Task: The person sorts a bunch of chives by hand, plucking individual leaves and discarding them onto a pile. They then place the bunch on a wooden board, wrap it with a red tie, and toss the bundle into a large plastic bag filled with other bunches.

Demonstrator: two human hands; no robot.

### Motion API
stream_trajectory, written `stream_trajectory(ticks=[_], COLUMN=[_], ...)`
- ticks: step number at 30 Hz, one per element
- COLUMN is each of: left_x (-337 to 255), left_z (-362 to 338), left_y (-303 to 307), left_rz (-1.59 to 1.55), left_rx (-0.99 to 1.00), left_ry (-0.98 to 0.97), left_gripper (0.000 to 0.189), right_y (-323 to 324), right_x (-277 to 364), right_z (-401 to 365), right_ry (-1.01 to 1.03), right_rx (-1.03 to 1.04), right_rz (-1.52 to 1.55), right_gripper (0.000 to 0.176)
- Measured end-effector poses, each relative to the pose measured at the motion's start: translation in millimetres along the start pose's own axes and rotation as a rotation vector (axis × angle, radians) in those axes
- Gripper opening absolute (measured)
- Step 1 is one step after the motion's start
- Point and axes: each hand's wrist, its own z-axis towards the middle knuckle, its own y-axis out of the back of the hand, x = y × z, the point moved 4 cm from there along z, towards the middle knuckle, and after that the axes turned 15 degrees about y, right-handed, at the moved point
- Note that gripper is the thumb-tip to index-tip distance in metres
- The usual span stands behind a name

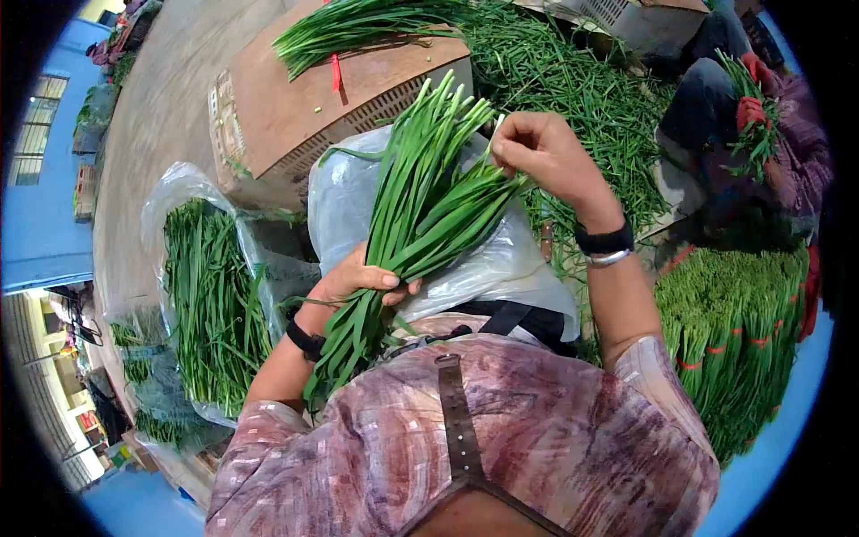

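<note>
A loose bunch of garlic chives (403, 201) lies slanted across my lap, pale cut ends pointing up and leaf tips hanging down. My left hand (362, 279) is wrapped round its lower part, the thumb across the leaves. At the upper right of the bunch, my right hand (553, 161) is closed in a pinch by the pale ends, with a thin whitish stem showing at its fingertips. White plastic sheeting (344, 201) covers my lap beneath the bunch.
An upturned crate (268, 107) with a brown board bears more chives (358, 36) and a red tie (336, 73). Loose chives (573, 98) cover the floor ahead. A plastic-lined container of chives (210, 304) stands left; red-tied bundles (734, 340) stand right. A co-worker in red gloves (752, 112) holds chives.
</note>
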Motion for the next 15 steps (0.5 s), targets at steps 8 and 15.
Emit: stream_trajectory(ticks=[8,15], left_x=[-0.8,-30.2], left_z=[-0.2,-27.6], left_y=[-5.2,-7.6], left_rz=[0.041,0.371], left_rx=[-0.046,-0.345], left_ry=[0.0,-0.057], left_gripper=[0.053,0.049], right_y=[5.3,31.4], right_x=[-72.9,26.2], right_z=[38.5,7.9], right_ry=[0.297,0.343], right_rx=[0.043,0.173], right_rz=[-0.574,-0.36], right_gripper=[0.026,0.025])
